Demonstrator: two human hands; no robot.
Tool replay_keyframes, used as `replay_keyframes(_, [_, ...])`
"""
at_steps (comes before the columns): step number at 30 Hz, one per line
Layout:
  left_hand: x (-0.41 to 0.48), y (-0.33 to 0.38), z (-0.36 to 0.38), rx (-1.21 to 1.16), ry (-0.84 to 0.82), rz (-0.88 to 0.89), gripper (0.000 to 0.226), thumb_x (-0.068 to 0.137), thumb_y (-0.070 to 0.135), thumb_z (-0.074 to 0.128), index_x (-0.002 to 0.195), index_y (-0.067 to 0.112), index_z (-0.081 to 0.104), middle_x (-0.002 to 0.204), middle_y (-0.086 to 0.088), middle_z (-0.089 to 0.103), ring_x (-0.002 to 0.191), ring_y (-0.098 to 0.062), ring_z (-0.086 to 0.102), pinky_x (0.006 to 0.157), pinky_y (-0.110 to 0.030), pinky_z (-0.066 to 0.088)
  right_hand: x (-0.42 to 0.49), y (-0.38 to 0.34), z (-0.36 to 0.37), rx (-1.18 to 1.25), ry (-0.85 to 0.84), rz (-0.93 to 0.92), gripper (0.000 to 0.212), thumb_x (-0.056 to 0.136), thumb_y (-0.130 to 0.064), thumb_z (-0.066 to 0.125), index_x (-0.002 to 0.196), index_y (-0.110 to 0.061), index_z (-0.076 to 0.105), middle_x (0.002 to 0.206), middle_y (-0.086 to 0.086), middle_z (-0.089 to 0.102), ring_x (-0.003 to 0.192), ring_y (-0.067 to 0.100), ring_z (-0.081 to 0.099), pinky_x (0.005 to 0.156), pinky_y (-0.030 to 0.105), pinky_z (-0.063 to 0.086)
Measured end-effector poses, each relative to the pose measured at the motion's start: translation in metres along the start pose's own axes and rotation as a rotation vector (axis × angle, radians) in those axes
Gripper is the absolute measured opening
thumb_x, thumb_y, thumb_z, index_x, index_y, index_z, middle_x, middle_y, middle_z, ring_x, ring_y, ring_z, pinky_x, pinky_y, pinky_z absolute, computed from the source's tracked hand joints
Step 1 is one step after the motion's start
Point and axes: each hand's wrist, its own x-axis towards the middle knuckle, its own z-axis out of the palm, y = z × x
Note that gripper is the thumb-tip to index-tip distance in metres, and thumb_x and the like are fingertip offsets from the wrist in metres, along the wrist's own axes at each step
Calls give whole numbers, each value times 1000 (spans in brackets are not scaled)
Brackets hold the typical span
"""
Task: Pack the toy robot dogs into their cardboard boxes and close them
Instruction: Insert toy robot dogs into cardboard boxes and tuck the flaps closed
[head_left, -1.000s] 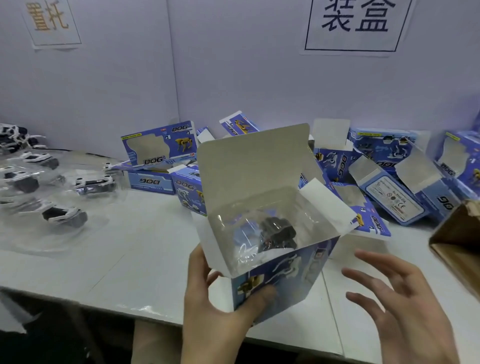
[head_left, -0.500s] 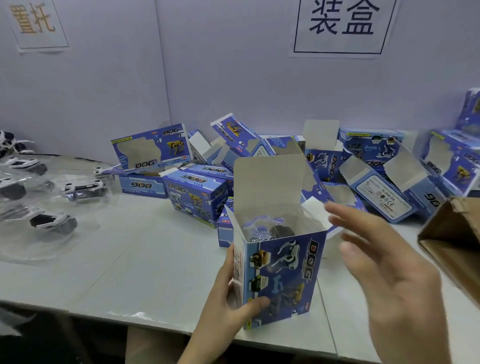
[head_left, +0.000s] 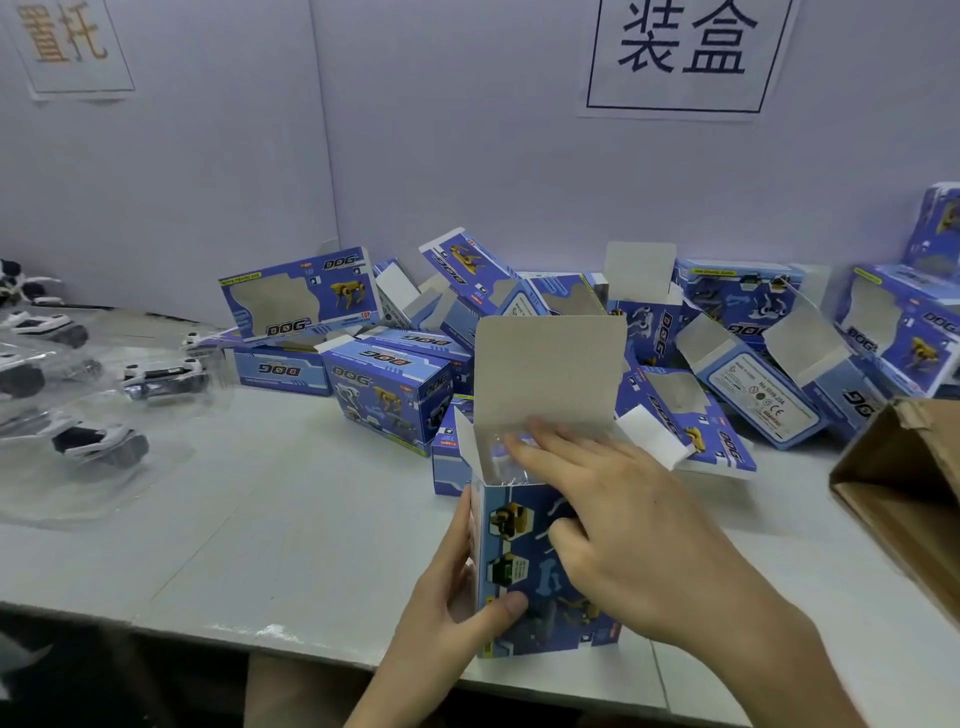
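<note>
A blue cardboard dog box (head_left: 524, 571) stands upright near the table's front edge, its grey lid flap (head_left: 550, 369) raised. My left hand (head_left: 441, 603) grips its left side, thumb across the printed front. My right hand (head_left: 618, 525) lies over the open top, straight fingers reaching into the mouth and pressing on the clear plastic inside, thumb against the front. The toy in the box is hidden under that hand. Several toy robot dogs in clear plastic trays (head_left: 98, 441) lie at the left.
A heap of blue dog boxes (head_left: 384, 395), many with open flaps, fills the back of the white table (head_left: 291, 519). A brown carton (head_left: 904, 483) juts in at the right edge. Paper signs hang on the partition wall behind.
The box has come down from a tilted hold to upright on the table. My right hand has moved in from the right onto the open top, its fingers now inside.
</note>
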Motion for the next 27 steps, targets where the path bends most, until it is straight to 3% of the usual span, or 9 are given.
replay_keyframes(2, [-4,8,4,79,176,102,86,75,49,77,145,56,28,151,21,41,138,-4,41,107,-35,44,-2,2,1,-32,-21,-16,68,92,-24,42,154,-41,21,162,-21,19,141,-4,9,100,-1,-15])
replay_keyframes(4, [-2,25,5,158,330,257,82,77,59,69,147,50,28,153,24,35,141,-4,36,109,-41,38,-2,3,0,-48,-35,-31,67,93,-24,41,155,-40,21,163,-19,18,140,-4,6,93,-3,-22])
replay_keyframes(6, [4,46,5,220,375,393,79,85,62,60,152,35,29,157,16,33,144,-10,33,109,-40,37,1,4,0,-47,-44,-41,66,95,-24,40,155,-40,20,164,-18,16,142,-4,5,94,-1,-21])
replay_keyframes(10, [19,75,8,456,289,585,56,93,31,58,146,19,45,152,10,44,143,-14,38,112,-23,35,2,7,-2,-5,-75,-51,67,94,-23,41,155,-42,19,163,-21,14,144,-5,5,107,6,-8])
replay_keyframes(14, [26,77,12,603,256,602,41,91,28,59,131,22,61,137,17,58,135,-9,47,108,-35,43,2,7,-4,34,-84,-74,64,94,-21,41,153,-39,23,161,-21,21,146,-4,15,120,20,11])
replay_keyframes(18, [30,87,10,736,297,549,34,91,41,58,123,31,66,123,25,64,120,5,55,98,-25,46,3,9,-5,93,-74,-62,57,94,-19,41,147,-39,34,155,-20,33,139,0,28,117,24,24])
replay_keyframes(22, [30,103,16,918,266,516,34,93,44,54,122,32,67,117,25,65,110,15,52,94,-9,39,2,19,-14,297,-67,4,56,94,-10,43,138,-44,50,135,-25,56,121,1,51,101,21,45])
replay_keyframes(24, [30,113,20,1057,201,473,37,95,49,48,123,34,66,114,23,68,105,10,56,87,-12,38,-1,25,-20,381,-23,47,51,94,-7,44,126,-42,64,113,-27,65,110,-8,56,87,11,48])
replay_keyframes(27, [29,128,25,1269,137,451,46,95,59,39,126,36,63,104,20,72,98,1,63,82,-23,40,-9,34,-22,480,238,137,37,90,-18,48,101,-44,73,96,-27,70,94,-3,64,74,14,50])
